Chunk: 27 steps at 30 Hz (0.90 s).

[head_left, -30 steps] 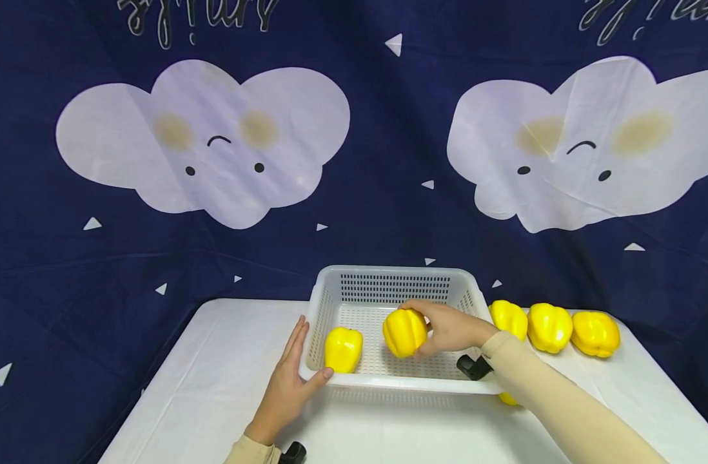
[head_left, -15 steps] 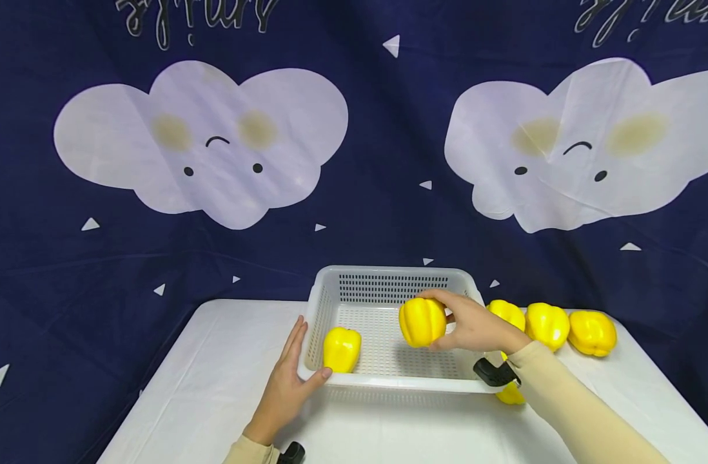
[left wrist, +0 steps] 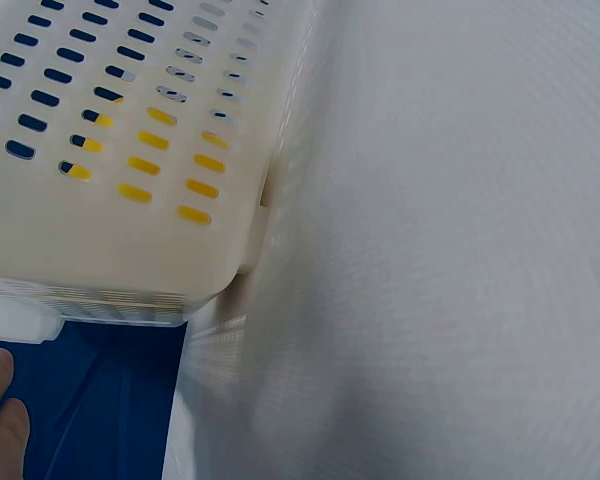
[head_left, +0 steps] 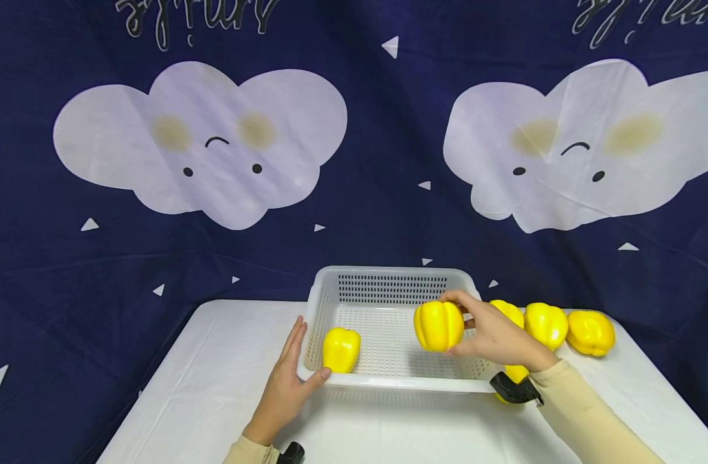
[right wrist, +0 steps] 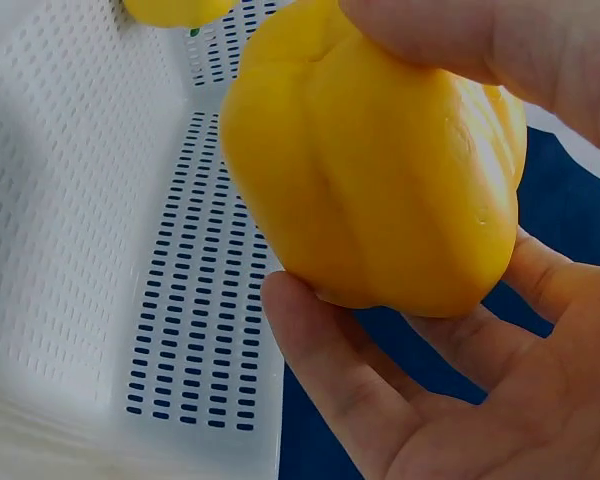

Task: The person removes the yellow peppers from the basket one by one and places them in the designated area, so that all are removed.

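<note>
A yellow bell pepper (head_left: 438, 325) is gripped by my right hand (head_left: 499, 332) above the right part of a white perforated basket (head_left: 400, 383). In the right wrist view, thumb and fingers wrap the held pepper (right wrist: 370, 170), with the basket's wall beside it. Another yellow bell pepper (head_left: 341, 350) lies inside the basket at the front left. My left hand (head_left: 284, 380) rests at the basket's front left corner, fingers straight along the side and thumb on the front rim. In the left wrist view, only part of that hand (left wrist: 0, 410) shows below the basket's wall (left wrist: 110, 240).
Right of the basket, several more yellow bell peppers stand on the white table, among them one in a row (head_left: 545, 325) and one at its end (head_left: 590, 332). Others are partly hidden by the right hand and wrist. Behind the table hangs a dark blue cloth (head_left: 389, 212) with clouds.
My right hand has moved to the right with the bell pepper, from the basket's middle to near its right side. The left hand and the pepper in the basket have stayed put.
</note>
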### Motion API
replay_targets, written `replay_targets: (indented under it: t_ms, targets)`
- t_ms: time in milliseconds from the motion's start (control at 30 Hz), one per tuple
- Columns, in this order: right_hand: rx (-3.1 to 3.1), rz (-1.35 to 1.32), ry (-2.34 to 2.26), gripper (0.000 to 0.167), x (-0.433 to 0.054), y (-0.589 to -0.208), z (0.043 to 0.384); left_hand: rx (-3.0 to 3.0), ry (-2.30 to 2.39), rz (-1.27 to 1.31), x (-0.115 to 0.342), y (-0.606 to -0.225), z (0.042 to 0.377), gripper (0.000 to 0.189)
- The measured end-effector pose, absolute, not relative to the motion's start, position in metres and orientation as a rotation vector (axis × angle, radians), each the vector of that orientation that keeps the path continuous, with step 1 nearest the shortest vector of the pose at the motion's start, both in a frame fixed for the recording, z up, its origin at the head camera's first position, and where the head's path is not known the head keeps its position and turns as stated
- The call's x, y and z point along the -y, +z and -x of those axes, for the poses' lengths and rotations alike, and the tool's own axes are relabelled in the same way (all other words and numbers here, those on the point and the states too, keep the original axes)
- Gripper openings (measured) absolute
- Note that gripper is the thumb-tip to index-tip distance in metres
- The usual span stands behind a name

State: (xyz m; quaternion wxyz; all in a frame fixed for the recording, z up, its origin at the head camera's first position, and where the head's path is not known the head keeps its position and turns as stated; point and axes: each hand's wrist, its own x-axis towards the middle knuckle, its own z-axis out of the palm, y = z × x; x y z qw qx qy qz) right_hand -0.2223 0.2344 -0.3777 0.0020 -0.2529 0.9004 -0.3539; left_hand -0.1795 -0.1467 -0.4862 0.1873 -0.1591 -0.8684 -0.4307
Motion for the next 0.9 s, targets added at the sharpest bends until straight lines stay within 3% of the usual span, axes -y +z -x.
replay_targets:
  t_ms: [900]
  targets:
    - [-2.998,0.539,-1.216,0.086,-0.290,-0.385,0.176,2.442,-1.218,0.448,0.147,-0.485,0.178,0.091]
